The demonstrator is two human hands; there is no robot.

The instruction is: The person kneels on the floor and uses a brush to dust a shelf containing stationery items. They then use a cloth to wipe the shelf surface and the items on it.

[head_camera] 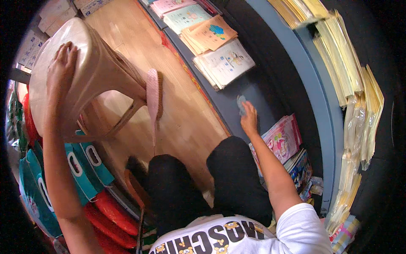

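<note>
My left hand [63, 66] rests palm down on the seat of a beige plastic stool [101, 70], which looks like a stack of several. In my right hand [249, 117] is a small grey-blue cloth [241, 104], held against a dark grey shelf [219, 103]. Just beyond the cloth lies a stack of white-covered booklets [225, 63]. An orange-covered stack [212, 33] and a pale green one [185, 17] sit farther along. Nearer me, beside my right forearm, are pink picture-covered booklets [282, 136].
Bundles of yellowish paper [339, 57] fill the upper shelf [326, 108] at right. A pink paddle-shaped object [153, 95] with a thin handle stands by the stool. Teal bags [77, 168] with white handle holes and red packages [111, 216] lie at lower left. Cartons [57, 16] stand at upper left.
</note>
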